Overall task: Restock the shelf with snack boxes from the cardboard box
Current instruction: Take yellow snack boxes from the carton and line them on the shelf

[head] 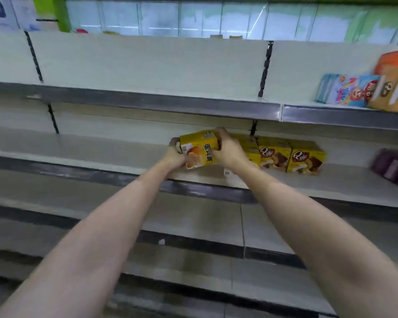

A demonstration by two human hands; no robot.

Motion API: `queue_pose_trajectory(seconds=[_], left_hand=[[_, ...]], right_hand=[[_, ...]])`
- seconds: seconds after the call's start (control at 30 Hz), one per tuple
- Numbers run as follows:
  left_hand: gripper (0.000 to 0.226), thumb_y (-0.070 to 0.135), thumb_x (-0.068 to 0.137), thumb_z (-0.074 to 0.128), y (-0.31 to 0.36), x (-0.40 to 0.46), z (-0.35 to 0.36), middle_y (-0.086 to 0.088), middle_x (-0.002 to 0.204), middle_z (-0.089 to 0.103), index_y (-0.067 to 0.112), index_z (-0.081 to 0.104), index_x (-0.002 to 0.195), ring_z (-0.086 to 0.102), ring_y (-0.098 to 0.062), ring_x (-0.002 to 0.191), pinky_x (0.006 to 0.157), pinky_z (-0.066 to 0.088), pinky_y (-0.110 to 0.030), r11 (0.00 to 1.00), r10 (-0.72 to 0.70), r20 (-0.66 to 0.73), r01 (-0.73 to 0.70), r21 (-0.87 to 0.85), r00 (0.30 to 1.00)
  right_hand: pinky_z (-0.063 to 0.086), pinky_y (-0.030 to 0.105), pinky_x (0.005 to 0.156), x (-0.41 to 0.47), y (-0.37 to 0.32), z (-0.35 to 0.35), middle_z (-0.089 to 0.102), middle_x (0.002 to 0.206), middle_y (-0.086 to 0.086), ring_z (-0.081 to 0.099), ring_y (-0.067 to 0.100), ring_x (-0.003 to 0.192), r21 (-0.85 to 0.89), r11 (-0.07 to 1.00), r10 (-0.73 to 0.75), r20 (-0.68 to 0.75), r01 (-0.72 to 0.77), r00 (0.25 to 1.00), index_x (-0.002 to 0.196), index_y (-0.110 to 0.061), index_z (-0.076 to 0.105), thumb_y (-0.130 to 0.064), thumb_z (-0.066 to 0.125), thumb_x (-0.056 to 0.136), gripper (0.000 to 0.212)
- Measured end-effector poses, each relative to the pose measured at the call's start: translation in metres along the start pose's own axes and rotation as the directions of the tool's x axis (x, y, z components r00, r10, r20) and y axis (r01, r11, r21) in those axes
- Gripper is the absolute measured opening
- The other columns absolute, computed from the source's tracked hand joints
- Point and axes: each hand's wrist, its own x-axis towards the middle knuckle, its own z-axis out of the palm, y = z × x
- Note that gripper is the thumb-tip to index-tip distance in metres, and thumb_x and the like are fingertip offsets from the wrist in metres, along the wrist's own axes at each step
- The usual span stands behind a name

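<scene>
Yellow card is what both hands are busy with: a snack box (200, 149), tilted a little, is held just above the middle shelf (124, 145), at the left end of a short row. The left hand (176, 157) grips its lower left corner, fingers curled under and round the edge. The right hand (228, 149) clasps the right end, fingers bent over the top and thumb on the front face. Neither hand has let go, and the box does not look set down flat yet.

To its right, touching or nearly so, stand the placed boxes (290, 157): two yellow ones with chocolate pictures show plainly, and at least one more is partly hidden behind the right hand. The exact count there cannot be told.

As a judgement, the work is early to midway. One short run of boxes is in place and the held one is about to join it. The long stretch of the same shelf to the left is bare, and so is most of the shelf above. The cardboard box is out of view, so how many boxes remain in it cannot be told.

Other goods sit further right: purple packs (393, 167) on the same shelf, and blue cartoon packs (347, 91) beside brown boxes (391, 92) on the upper one.
</scene>
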Motion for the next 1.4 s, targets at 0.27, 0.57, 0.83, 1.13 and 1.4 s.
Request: queue_pose_trajectory(seconds=[0.27, 0.57, 0.83, 1.13, 1.4], left_hand=[[0.087, 0.029, 0.066, 0.091, 0.001, 0.016, 0.001, -0.008, 0.119, 0.062, 0.010, 0.043, 0.136, 0.067, -0.024, 0.098, 0.089, 0.056, -0.038, 0.997, -0.075, 0.116, 0.072, 0.031, 0.990], [0.079, 0.019, 0.070, 0.089, 0.011, 0.033, -0.004, -0.007, 0.132, 0.061, 0.020, 0.052, 0.140, 0.068, -0.027, 0.104, 0.090, 0.057, -0.037, 0.977, -0.076, 0.114, 0.051, 0.207, 0.991], [0.087, 0.032, 0.072, 0.087, 0.014, 0.030, 0.024, -0.008, 0.135, 0.061, 0.022, 0.042, 0.145, 0.065, -0.029, 0.112, 0.097, 0.054, -0.043, 0.940, -0.010, 0.144, -0.040, 0.340, 0.990], [0.070, 0.029, 0.087, 0.075, 0.013, 0.034, 0.040, -0.010, 0.140, 0.053, 0.013, 0.041, 0.146, 0.055, -0.032, 0.123, 0.097, 0.047, -0.037, 0.886, 0.077, 0.094, -0.111, 0.451, 0.993], [0.050, 0.019, 0.099, 0.059, 0.009, 0.030, 0.035, -0.008, 0.162, 0.020, 0.021, 0.046, 0.147, 0.031, -0.030, 0.144, 0.111, 0.034, -0.033, 0.786, 0.196, 0.183, -0.266, 0.558, 0.963]], right_hand=[[0.055, 0.037, 0.090, 0.006, 0.003, -0.006, 0.065, 0.122, 0.008, 0.064, 0.026, 0.108, -0.041, 0.999, -0.035, -0.029, 0.034, 0.999, 0.134, -0.026, 0.051, -0.006, 0.062, 0.089, 0.051], [0.053, 0.038, 0.088, 0.004, 0.019, -0.023, 0.059, 0.125, 0.005, 0.058, 0.026, 0.107, -0.203, 0.973, 0.115, 0.032, -0.106, 0.993, 0.129, -0.026, 0.054, -0.009, 0.059, 0.086, 0.046], [0.045, 0.040, 0.102, -0.005, 0.047, -0.033, 0.050, 0.140, 0.007, 0.050, 0.028, 0.123, -0.386, 0.901, 0.249, 0.085, -0.199, 0.965, 0.144, -0.029, 0.044, -0.026, 0.068, 0.090, 0.059], [0.042, 0.040, 0.107, -0.008, 0.063, -0.024, 0.050, 0.144, 0.009, 0.049, 0.030, 0.129, -0.338, 0.925, 0.201, 0.051, -0.173, 0.978, 0.145, -0.028, 0.045, -0.017, 0.075, 0.085, 0.067], [0.043, 0.041, 0.106, -0.004, 0.060, -0.026, 0.050, 0.143, 0.008, 0.048, 0.031, 0.129, -0.335, 0.924, 0.218, 0.067, -0.184, 0.974, 0.143, -0.027, 0.046, -0.025, 0.081, 0.079, 0.073]])
